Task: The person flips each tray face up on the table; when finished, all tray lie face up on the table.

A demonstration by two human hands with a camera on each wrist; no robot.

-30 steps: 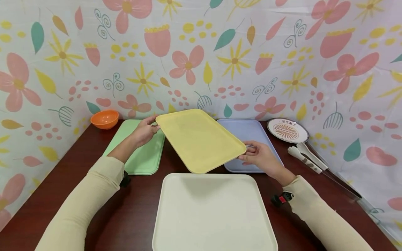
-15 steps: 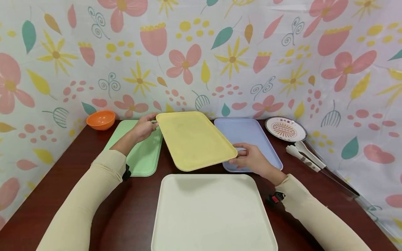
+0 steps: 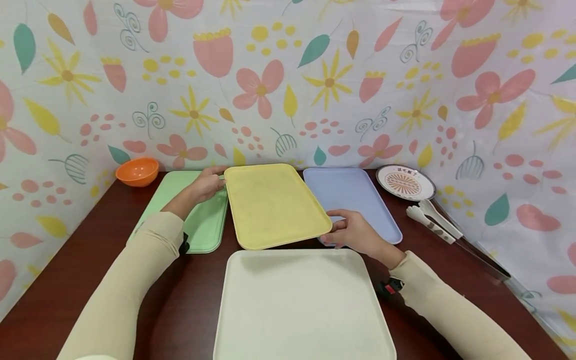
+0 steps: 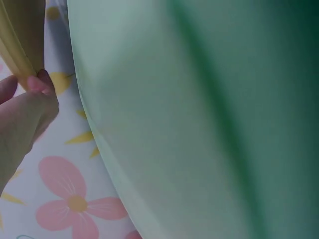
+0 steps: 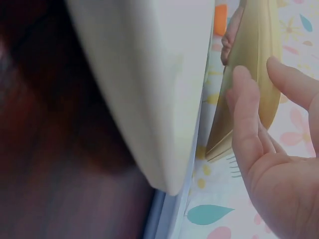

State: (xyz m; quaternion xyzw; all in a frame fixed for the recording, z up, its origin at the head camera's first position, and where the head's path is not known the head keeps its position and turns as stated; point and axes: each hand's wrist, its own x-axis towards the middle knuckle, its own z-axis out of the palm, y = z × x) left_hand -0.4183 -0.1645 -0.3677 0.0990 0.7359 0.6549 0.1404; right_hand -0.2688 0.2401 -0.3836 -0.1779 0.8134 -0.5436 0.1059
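Between my two hands a yellow tray is held, tilted slightly, behind the large cream tray. My left hand grips its far left corner; the left wrist view shows thumb and fingers pinching the rim. At the near right corner my right hand holds the rim, with the thumb on one face and fingers on the other in the right wrist view. A green tray lies under the left forearm, and a blue tray lies behind the right hand.
An orange bowl stands at the back left. At the back right a patterned plate leans near the flowered cloth wall, with tongs in front of it. Everything stands on a dark red-brown table.
Both hands have lowered the yellow tray, levelling it and turning it straighter. Its right corner and the right hand have shifted left. The head view has turned slightly right.
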